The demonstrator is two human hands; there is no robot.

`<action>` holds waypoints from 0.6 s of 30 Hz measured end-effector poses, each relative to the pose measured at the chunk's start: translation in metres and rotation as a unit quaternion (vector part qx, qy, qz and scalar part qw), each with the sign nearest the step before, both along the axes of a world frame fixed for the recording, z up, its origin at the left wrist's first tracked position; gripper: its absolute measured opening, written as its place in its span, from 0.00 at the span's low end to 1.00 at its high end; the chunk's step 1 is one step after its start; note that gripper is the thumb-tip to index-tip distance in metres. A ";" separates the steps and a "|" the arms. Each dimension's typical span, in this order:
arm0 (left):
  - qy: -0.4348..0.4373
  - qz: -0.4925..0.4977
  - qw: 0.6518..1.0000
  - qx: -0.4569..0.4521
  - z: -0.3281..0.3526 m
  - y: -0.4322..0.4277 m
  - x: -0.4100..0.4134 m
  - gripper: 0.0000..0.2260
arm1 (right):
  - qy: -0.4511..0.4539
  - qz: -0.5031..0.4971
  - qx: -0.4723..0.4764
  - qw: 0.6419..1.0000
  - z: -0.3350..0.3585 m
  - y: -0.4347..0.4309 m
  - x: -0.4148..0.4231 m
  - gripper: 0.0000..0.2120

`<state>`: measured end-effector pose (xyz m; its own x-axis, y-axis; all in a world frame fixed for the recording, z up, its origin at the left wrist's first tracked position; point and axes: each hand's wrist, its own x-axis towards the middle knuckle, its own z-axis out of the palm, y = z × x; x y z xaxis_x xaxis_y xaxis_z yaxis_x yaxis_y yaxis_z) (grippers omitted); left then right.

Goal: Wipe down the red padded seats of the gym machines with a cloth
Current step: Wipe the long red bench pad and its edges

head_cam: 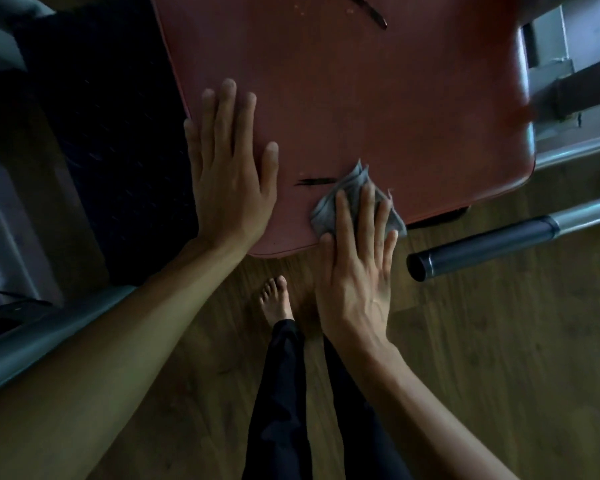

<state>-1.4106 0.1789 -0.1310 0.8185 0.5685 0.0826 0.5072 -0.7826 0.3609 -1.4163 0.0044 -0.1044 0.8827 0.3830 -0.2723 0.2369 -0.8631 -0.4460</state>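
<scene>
Head view: the crumpled grey cloth (352, 183) is pressed onto the near edge of the red padded vinyl seat (378, 109) under straight fingers of the right hand (355, 282), giving wiping pressure. The left hand (229, 188) is laid spread flat alongside, seemingly for bracing.

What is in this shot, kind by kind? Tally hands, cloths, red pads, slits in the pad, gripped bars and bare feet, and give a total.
2 hands: left hand flat on the pad, right hand pressing the cloth
1 grey cloth
1 red seat pad
2 dark slits in the pad
1 bar with dark grip
1 bare foot
Total: 8
</scene>
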 end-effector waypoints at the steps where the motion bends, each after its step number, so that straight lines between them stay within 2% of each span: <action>1: -0.003 -0.006 1.000 0.004 -0.001 0.002 0.000 0.25 | 0.000 0.008 -0.008 1.000 0.001 -0.002 -0.004 0.25; 5: 0.000 -0.011 1.000 0.014 -0.005 0.001 -0.001 0.25 | 0.014 0.016 0.006 1.000 0.000 0.013 0.022 0.24; 10: -0.007 -0.013 1.000 0.012 -0.002 0.002 0.000 0.25 | 0.037 0.002 -0.021 0.999 0.013 0.003 -0.013 0.25; 15: -0.009 -0.009 1.000 0.023 -0.005 0.002 -0.001 0.25 | 0.043 0.008 -0.007 0.999 0.007 0.014 0.015 0.25; 18: -0.015 -0.008 1.000 0.020 -0.004 0.001 -0.001 0.25 | 0.042 0.023 -0.033 0.998 0.015 0.003 -0.005 0.26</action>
<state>-1.4113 0.1803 -0.1352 0.8245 0.5510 0.1291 0.4841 -0.8049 0.3433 -1.4209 0.0076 -0.0898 0.8374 0.4013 -0.3710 0.2411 -0.8805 -0.4082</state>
